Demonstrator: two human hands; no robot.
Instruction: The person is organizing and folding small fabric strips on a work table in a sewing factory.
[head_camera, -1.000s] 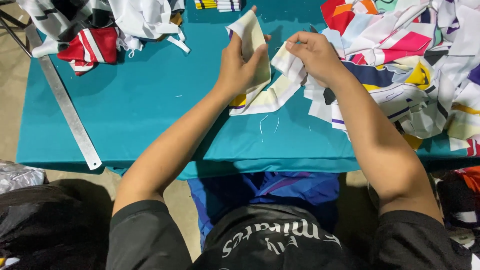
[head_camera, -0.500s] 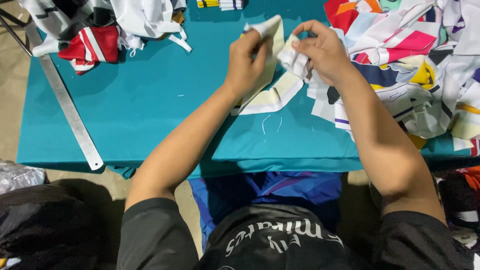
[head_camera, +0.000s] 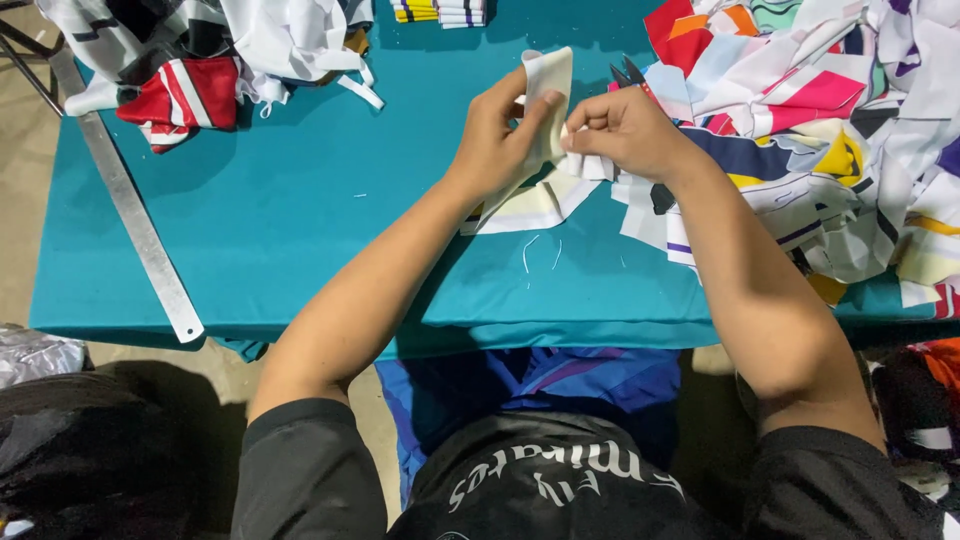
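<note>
Teal cloth covers the counter (head_camera: 300, 230), the largest item in view. Along its right side lies a heap of printed fabric pieces (head_camera: 840, 130) in many colours, reaching the right edge. A smaller heap of red, white and black fabric (head_camera: 190, 60) sits at the far left corner. A long metal ruler (head_camera: 135, 215) lies along the left side, angled toward the near edge. A small stack of folded striped pieces (head_camera: 440, 10) rests at the far edge (only partly in view). The left hand (head_camera: 500, 135) is closed on a cream fabric strip (head_camera: 545, 90), thumb pressed on its face, holding it upright above the counter. The right hand (head_camera: 625, 130) pinches the same strip's edge between fingertips, touching the left hand. Loose white threads (head_camera: 528, 252) lie on the cloth just nearer.
</note>
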